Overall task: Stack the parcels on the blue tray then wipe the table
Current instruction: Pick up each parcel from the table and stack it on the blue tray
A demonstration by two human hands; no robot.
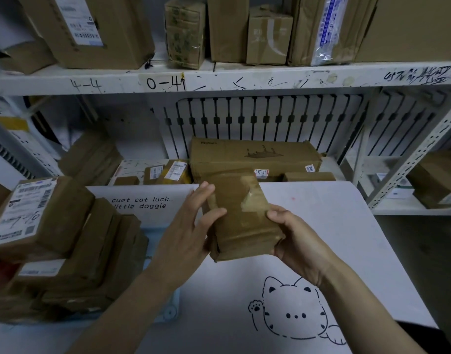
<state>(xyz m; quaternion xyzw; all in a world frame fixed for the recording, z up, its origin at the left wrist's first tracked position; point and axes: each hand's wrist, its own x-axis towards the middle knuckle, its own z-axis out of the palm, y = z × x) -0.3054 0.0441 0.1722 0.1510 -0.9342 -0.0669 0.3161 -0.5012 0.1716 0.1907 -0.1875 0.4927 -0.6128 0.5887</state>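
Note:
I hold a brown taped cardboard parcel above the middle of the white table. My left hand grips its left side, and my right hand grips its lower right corner. To the left, a stack of brown parcels rests on the blue tray, of which only a pale blue edge shows. The top parcel of the stack carries a white shipping label.
The table cover has a cat drawing and printed words. Behind the table lie a long carton and small parcels. A white shelf overhead holds boxes. A metal rack post stands right.

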